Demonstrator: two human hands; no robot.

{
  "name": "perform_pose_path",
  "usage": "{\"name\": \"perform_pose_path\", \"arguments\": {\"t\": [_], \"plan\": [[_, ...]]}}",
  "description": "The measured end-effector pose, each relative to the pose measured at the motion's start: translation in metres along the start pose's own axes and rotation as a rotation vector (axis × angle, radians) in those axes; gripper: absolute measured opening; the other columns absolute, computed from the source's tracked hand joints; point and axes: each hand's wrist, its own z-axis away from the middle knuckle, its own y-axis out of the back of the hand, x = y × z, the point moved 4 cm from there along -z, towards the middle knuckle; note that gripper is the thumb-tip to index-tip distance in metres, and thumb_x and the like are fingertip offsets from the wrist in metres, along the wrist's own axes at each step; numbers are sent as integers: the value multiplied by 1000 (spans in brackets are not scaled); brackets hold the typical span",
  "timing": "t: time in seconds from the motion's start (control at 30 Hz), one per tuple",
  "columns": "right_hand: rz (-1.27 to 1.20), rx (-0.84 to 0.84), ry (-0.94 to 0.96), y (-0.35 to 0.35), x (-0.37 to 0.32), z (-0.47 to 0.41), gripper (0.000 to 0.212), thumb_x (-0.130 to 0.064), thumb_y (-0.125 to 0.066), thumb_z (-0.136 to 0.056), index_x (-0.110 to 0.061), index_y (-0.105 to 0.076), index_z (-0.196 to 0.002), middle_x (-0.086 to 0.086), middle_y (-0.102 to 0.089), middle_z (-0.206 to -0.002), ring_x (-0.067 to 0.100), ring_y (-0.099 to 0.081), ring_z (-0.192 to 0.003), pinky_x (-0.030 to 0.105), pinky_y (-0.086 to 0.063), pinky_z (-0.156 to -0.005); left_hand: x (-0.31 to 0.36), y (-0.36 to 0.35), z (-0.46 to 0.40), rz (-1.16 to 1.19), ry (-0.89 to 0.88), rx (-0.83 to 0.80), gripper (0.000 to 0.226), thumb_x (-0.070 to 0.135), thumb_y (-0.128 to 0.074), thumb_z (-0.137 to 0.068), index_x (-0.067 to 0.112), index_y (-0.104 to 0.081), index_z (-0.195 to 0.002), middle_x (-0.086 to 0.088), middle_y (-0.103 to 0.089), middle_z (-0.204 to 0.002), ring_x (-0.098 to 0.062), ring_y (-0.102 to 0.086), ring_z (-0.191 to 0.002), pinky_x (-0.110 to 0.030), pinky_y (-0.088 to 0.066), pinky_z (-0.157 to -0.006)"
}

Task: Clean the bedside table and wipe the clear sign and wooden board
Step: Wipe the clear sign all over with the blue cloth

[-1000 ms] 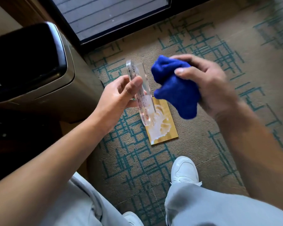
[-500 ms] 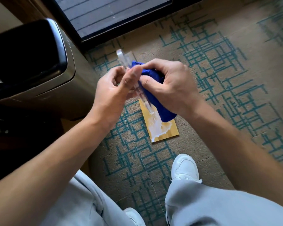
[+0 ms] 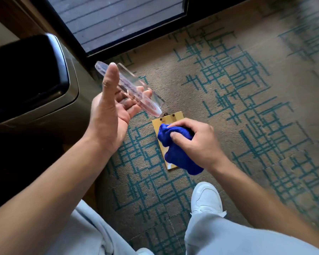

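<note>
- Your left hand (image 3: 110, 111) holds the clear sign (image 3: 131, 89) left of centre, thumb up along one face, fingers behind the other.
- Your right hand (image 3: 197, 142) is clenched on the blue cloth (image 3: 177, 153) and presses it onto the wooden board (image 3: 170, 119).
- That board lies flat on the patterned carpet (image 3: 247, 89) at mid-frame, mostly covered by the cloth.
- Your white shoe (image 3: 206, 197) stands just below the board.
- At upper left sits a dark-topped cabinet (image 3: 26, 74).
</note>
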Motion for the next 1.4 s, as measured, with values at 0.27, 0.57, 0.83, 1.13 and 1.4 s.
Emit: {"name": "perform_pose_path", "arguments": {"t": [0.27,0.57,0.83,1.13,1.4], "plan": [[-47,-43,26,14,-25,-22,49,-53,-82,-69,-35,-67,-112,-15,-73,-101,3,-69,-92,28,-57,-85,-8,5,-1,127,91,-16,112,60,-75,-59,-1,-36,-144,-22,-72,-118,-39,-69,-115,-47,-57,-98],[-502,27,-46,11,-26,-34,15,-18,-80,-84,-14,-73,-96,0,-78,-85,18,-76,-76,34,-61,-64,-19,8,-1,-73,168,-104,93,64,-69,-63,16,-45,-139,-22,-69,-128,-35,-66,-122,-48,-49,-109],[-634,69,-138,35,-15,-46,5,-17,-75,-77,-14,-75,-81,-3,-72,-70,13,-69,-61,21,-52,-54,-8,13,-9,-345,234,-392,76,63,-87,-56,14,-72,-111,-7,-61,-105,-18,-58,-93,-45,-53,-92],[-518,-24,-178,38,-3,-36,11,-22,-69,-77,-21,-75,-68,-8,-69,-63,7,-63,-59,16,-48,-53,-18,9,0,-556,337,-709,63,66,-74,-74,21,-74,-118,-12,-65,-113,-27,-58,-98,-39,-47,-92],[-424,141,-83,48,-10,-19,7,-15,-75,-84,-22,-74,-82,-9,-73,-77,4,-65,-71,19,-52,-67,-25,-3,5,-605,325,-680,72,70,-74,-71,8,-72,-108,-9,-73,-95,-24,-67,-79,-30,-56,-72]]}}
